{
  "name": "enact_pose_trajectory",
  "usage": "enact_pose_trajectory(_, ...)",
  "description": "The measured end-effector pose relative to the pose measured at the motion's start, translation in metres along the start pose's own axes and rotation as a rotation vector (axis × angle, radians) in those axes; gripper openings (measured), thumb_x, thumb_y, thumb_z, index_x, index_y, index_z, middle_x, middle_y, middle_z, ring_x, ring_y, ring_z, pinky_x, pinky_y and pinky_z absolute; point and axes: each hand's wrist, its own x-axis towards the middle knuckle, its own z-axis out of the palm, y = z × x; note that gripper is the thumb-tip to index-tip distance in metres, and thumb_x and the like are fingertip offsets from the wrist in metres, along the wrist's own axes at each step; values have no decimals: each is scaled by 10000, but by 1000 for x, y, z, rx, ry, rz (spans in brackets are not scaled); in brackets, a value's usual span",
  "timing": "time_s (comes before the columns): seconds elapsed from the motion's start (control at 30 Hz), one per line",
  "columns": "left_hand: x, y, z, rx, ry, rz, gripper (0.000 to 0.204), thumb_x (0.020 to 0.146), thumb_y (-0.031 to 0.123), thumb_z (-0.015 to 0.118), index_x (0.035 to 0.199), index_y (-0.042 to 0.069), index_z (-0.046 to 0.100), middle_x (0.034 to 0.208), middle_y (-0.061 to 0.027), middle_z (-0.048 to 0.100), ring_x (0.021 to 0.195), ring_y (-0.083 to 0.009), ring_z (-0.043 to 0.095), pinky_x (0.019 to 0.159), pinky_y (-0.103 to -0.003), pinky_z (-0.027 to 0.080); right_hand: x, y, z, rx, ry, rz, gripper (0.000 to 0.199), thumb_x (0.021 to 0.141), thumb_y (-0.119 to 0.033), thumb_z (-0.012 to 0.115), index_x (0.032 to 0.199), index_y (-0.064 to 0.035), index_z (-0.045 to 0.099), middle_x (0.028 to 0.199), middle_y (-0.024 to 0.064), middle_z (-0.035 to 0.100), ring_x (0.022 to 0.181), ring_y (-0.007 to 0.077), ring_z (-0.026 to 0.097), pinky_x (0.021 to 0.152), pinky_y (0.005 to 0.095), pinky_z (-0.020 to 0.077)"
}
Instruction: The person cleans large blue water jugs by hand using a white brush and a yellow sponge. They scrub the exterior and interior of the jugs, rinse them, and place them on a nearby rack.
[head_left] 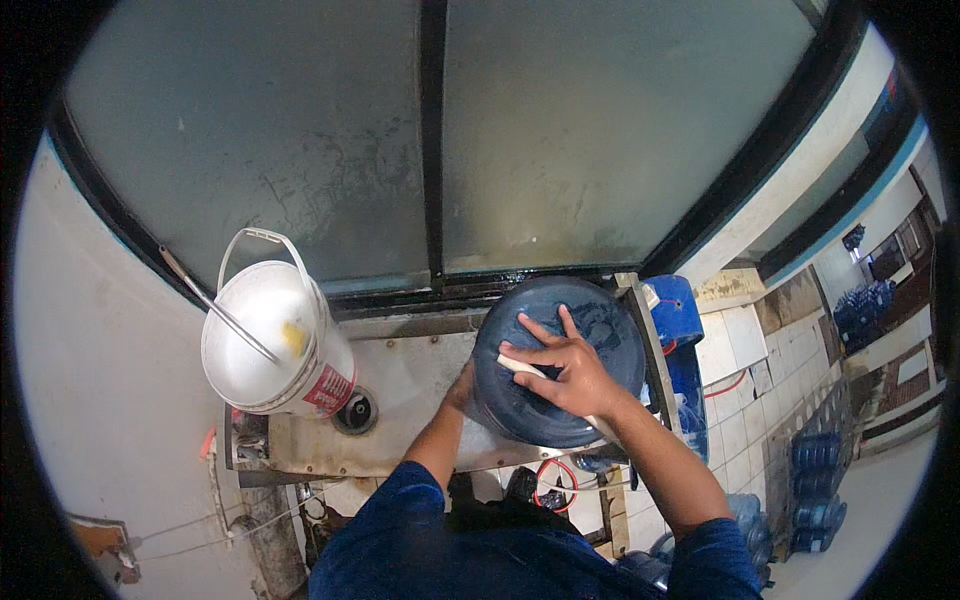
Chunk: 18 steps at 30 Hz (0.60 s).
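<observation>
On the counter, bracing the jug with left hand, grip hidden; holding a pale strip under right hand, fingers spread on top. Looks stiff, slick, light if empty: hug both sides.

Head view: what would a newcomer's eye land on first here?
Probably the large dark blue round vessel right of centre, with the right hand over its top, a pale object between thumb and fingers, and the left hand at its left side. Next, the white bucket on the left, a metal rod slanting across its rim. Two big cloudy panes fill the upper part.
</observation>
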Motion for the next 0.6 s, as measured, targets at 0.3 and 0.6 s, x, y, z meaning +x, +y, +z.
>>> enact_pose_trajectory(0.3,-6,-128,-8,-150,544,410,505,1062,402,500,1440,74,562,1295,-125,666,1148,-250,672,989,-399,548,2,-2,10,54,49,65,350,894,-176,762,1242,-146,746,1294,39,722,1406,271,527,1246,658,-22)
enact_pose_trajectory(0.6,-10,70,72,-145,-157,71,553,1075,449,448,1489,86,492,1452,-164,574,1280,-317,611,1096,-504,504,0,4,12,140,81,32,344,861,-127,800,1203,-121,767,1254,57,739,1396,290,537,1267,599,-5)
